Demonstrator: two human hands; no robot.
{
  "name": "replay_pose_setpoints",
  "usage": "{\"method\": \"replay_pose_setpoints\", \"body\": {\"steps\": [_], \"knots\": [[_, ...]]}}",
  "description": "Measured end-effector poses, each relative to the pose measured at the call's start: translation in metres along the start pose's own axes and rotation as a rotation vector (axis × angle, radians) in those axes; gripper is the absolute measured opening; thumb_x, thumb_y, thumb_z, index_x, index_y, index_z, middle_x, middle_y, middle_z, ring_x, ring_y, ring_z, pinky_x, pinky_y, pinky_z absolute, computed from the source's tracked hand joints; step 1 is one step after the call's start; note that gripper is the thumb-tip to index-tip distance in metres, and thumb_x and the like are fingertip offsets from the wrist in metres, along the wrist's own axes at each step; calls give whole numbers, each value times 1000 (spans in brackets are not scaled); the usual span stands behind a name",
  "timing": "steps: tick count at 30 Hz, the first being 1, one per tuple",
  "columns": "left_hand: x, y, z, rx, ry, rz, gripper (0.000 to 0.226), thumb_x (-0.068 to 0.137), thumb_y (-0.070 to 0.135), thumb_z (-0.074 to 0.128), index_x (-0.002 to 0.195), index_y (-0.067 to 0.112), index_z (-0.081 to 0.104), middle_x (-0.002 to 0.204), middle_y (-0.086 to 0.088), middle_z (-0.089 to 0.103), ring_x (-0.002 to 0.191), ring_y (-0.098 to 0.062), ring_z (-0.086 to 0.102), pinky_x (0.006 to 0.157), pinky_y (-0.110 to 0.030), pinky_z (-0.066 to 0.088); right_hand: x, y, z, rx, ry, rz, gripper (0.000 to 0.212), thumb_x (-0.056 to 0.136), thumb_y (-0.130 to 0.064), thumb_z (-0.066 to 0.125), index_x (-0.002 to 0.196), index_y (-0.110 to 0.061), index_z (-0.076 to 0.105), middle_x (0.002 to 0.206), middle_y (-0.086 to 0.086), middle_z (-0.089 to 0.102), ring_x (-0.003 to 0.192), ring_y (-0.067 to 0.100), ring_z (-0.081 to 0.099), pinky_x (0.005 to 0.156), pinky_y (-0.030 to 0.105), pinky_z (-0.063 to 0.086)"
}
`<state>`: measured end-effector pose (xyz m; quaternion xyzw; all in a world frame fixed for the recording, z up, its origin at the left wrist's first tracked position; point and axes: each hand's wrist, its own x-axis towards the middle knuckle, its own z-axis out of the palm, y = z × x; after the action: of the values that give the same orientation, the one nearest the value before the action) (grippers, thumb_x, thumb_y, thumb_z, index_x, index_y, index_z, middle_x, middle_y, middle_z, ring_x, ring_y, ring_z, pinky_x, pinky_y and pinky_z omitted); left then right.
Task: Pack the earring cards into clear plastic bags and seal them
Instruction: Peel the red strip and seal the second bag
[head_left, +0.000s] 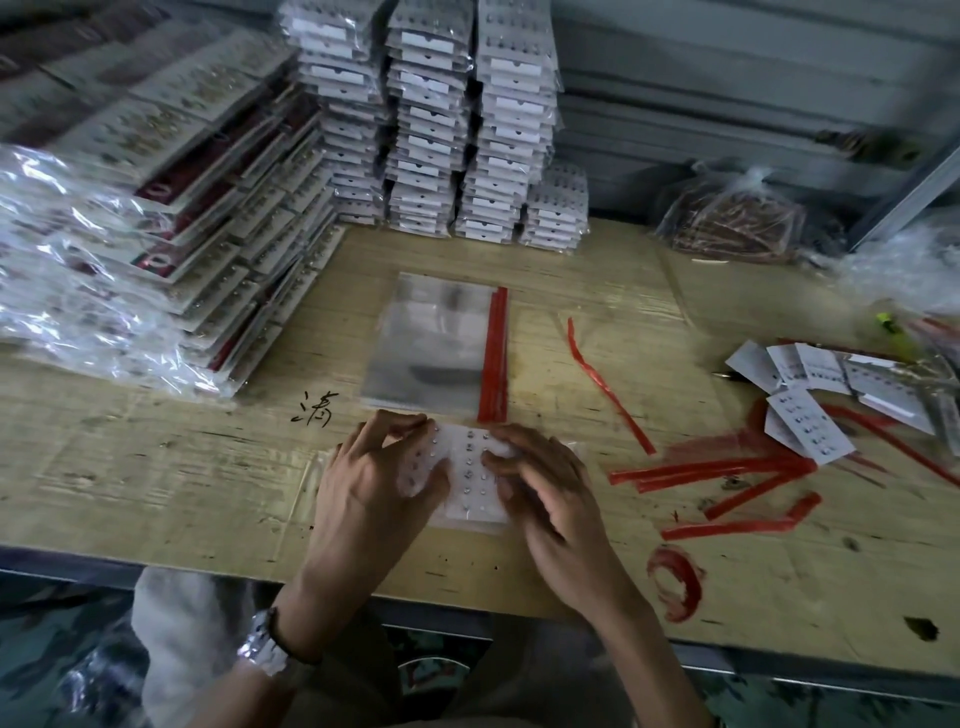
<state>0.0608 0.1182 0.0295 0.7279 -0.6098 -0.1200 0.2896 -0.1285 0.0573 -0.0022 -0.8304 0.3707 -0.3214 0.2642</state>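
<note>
Hands low at the near edge of the tabletop (156, 467), both on one earring card (470, 467) lying flat inside a clear plastic bag (467, 526). Left hand (374, 488) with fingers curled over the card's far left corner and thumb on its face, pinching it through the film. Right hand (550, 493) with bent fingertips on the card's right half, whether pinching the bag's flap or only pressing it flat not clear from this angle. Probably featherlight: thin white card, stiff enough to slide but easy to crease, with rows of small studs likely to snag; film limp, slippery and prone to cling. Best held by the card's bare margins and corners, through the bag, off the studs, with flat pressure for the seal. Just beyond, a stack of empty bags (431, 343) with red seal strips along the right edge; peeled red strips (727, 467) and loose earring cards (808, 421) to the right; packed stacks (431, 130) at the back. Writing: one hand-inked Chinese character (314, 410) in black on the tabletop, left of the empty bags; no brand or print legible on any card.
</note>
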Motion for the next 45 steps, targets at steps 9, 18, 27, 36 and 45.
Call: {"method": "replay_pose_setpoints", "body": {"steps": [9, 18, 27, 36, 45], "knots": [[1, -9, -3, -78, -30, 26, 91, 64, 72, 59, 123, 5, 68, 122, -5, 61, 107, -22, 62, 84, -41, 57, 4, -8, 2, -128, -42, 61, 40, 91, -55, 57, 124, -35, 48, 137, -17, 52, 131, 0, 41, 109, 31, 31], [-2, -14, 0, -96, -29, -20, 73, 71, 46, 84, 134, 17, 62, 129, 8, 56, 115, -8, 52, 93, -21, 42, -5, 8, -17, -85, -187, 137, 34, 98, -48, 45, 130, -57, 51, 164, -16, 1, 150, 6, -11, 119, 39, -8], [-9, -15, -1, -143, -69, 102, 57, 87, 13, 74, 139, 7, 54, 140, -4, 51, 121, -23, 51, 95, -11, 30, -21, 9, -27, 182, -113, 267, 46, 102, -15, 44, 143, -37, 43, 160, -14, 8, 142, -15, 4, 104, -3, 17], [-35, -18, 13, -331, 141, -106, 48, 98, 15, 60, 143, 5, 46, 133, -8, 52, 119, -21, 53, 100, -42, 46, -33, 1, -17, -460, 194, 562, 56, 91, -55, 42, 115, -9, 62, 121, 11, 54, 112, 25, 41, 99, 44, 40], [-26, -20, 15, -951, -9, -389, 68, 74, 23, 83, 136, 20, 55, 118, -1, 71, 107, -15, 69, 82, -29, 59, -23, -25, -22, 252, 414, 686, 13, 94, -53, 52, 92, -41, 56, 74, -29, 63, 74, -28, 51, 66, 1, 38]]}}
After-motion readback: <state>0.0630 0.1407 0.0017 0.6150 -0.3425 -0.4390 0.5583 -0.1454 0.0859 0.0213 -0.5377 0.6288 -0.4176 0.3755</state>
